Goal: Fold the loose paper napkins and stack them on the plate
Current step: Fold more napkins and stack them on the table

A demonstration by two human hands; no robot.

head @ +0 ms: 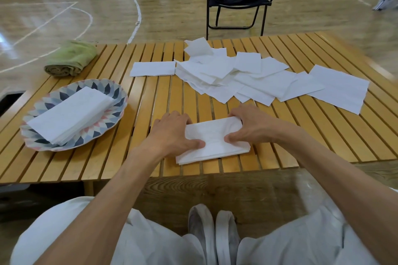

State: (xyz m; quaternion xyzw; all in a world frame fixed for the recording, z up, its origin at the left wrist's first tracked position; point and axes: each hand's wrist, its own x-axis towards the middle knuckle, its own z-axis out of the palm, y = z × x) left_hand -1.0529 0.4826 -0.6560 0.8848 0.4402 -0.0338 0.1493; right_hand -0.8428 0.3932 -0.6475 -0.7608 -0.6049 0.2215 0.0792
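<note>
Head view is showing a slatted yellow wooden bench [150, 97] with both hands working near its front edge. The left hand [172, 133] is gripping the left end of a white folded paper napkin [212, 143], thumb curled on top and fingers curled at the far edge. The right hand [247, 123] is pinching the right part of the same napkin, thumb pressing on top, fingers curled over the far edge. The napkin is lying flat on the bench, just in front of the person.

To the left, a round plate with a blue, pink and grey petal pattern [112, 90] is carrying a stack of folded white napkins [69, 114]. Further back, a loose heap of white unfolded paper napkins [247, 77] is spreading across the slats. A rolled green towel [70, 58] is sitting at the far left corner.
</note>
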